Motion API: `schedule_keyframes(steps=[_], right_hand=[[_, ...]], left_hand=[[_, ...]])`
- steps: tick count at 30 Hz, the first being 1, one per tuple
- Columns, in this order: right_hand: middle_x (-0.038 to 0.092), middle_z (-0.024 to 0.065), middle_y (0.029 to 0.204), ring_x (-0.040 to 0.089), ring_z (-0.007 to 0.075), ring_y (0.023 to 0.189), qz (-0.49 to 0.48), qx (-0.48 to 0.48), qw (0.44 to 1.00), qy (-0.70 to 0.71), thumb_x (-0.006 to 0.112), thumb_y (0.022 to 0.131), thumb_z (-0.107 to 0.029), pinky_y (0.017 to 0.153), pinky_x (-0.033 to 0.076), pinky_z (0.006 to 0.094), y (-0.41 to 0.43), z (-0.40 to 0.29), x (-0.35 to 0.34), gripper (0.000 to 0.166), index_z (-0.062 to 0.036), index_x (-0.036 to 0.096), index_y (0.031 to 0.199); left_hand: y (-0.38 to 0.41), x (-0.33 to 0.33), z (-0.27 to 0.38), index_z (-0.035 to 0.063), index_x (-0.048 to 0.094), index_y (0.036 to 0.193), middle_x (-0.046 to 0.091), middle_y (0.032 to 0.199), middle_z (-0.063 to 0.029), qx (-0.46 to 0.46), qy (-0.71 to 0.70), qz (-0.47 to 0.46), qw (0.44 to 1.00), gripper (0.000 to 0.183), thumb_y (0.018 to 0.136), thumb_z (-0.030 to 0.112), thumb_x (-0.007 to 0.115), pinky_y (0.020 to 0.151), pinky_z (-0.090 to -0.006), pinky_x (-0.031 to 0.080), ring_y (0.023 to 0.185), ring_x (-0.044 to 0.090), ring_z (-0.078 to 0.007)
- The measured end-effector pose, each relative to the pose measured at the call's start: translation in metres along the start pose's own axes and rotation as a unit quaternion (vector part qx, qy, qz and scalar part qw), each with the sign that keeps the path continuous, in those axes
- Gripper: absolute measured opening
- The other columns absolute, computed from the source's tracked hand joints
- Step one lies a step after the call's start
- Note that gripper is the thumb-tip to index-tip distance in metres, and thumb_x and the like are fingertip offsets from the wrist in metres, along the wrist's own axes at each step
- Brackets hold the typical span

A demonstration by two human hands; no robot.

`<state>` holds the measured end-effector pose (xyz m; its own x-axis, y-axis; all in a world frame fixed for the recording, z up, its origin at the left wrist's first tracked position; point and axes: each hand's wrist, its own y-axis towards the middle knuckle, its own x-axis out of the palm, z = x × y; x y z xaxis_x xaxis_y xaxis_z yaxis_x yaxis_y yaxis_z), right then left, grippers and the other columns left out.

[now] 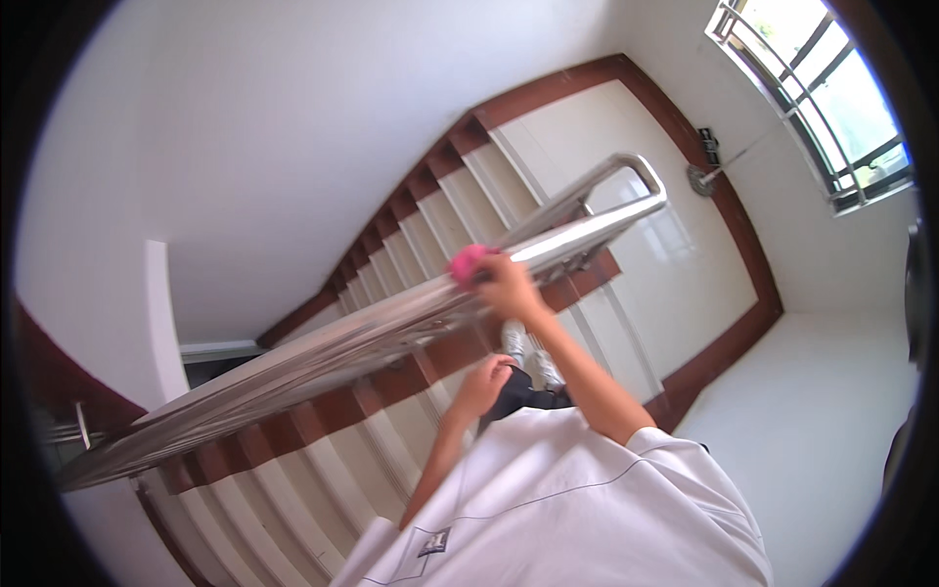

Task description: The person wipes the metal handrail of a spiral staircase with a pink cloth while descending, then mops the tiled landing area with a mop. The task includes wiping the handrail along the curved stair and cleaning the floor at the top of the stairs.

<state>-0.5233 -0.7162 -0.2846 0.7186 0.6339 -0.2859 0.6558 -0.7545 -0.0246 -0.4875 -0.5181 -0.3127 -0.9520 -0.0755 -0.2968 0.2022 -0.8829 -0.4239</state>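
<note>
My right hand [506, 282] is closed around a pink cloth [471, 265] and presses it on the stainless steel handrail [572, 238] of a staircase. The cloth and fingers are slightly blurred. My left hand [486, 378] is held low in front of my body, below the rail, with its fingers curled; nothing shows in it, though its palm is hidden. The rail slopes from the far lower left up to a rounded bend at the right.
Pale stairs [330, 469] with red-brown edging run on both sides of the rail. A tiled landing [682, 249] lies at the right, with a mop or brush-like object [702, 180] by the wall. A barred window [821, 95] is at upper right.
</note>
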Motion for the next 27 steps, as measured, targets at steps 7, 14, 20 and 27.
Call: schedule_keyframes(steps=[7,14,20,27], right_hand=[[0.062,0.0085,0.085,0.054,0.0334,0.095,0.049,-0.206,0.970,-0.124,0.062,0.057,0.002,0.089,0.044,0.0388,-0.002,-0.040,0.036,0.024,-0.0082,0.064,0.078],[0.065,0.0196,0.084,0.055,0.0378,0.086,0.255,0.092,0.938,-0.217,0.058,0.073,-0.002,0.080,0.047,0.0449,0.024,0.114,-0.077,0.016,-0.0026,0.066,0.086],[0.061,0.0137,0.088,0.054,0.0351,0.099,0.047,-0.079,0.992,-0.081,0.063,0.060,0.003,0.086,0.045,0.0423,0.024,0.027,-0.009,0.024,-0.0045,0.062,0.083],[0.062,0.0121,0.093,0.052,0.0361,0.101,0.028,-0.094,0.994,-0.038,0.059,0.061,0.010,0.089,0.043,0.0434,0.027,0.036,-0.020,0.029,-0.0070,0.060,0.085]], left_hand=[[0.042,-0.023,-0.030,0.0021,0.046,0.132,0.058,0.121,-0.0243,0.053,0.118,-0.048,0.990,0.044,0.095,0.024,0.052,0.095,-0.0403,0.043,0.113,0.057,-0.0355],[0.042,-0.048,-0.023,0.0053,0.059,0.115,0.068,0.097,-0.0160,-0.016,0.093,-0.066,0.993,0.027,0.092,0.020,0.057,0.080,-0.0365,0.052,0.090,0.066,-0.0277],[0.065,-0.045,-0.015,0.0042,0.060,0.113,0.067,0.099,-0.0191,-0.023,0.125,-0.088,0.988,0.029,0.092,0.024,0.058,0.082,-0.0387,0.051,0.094,0.065,-0.0320],[0.071,-0.027,0.030,0.0032,0.054,0.120,0.066,0.097,-0.0200,-0.008,0.103,-0.147,0.984,0.033,0.093,0.022,0.057,0.081,-0.0399,0.050,0.094,0.065,-0.0332]])
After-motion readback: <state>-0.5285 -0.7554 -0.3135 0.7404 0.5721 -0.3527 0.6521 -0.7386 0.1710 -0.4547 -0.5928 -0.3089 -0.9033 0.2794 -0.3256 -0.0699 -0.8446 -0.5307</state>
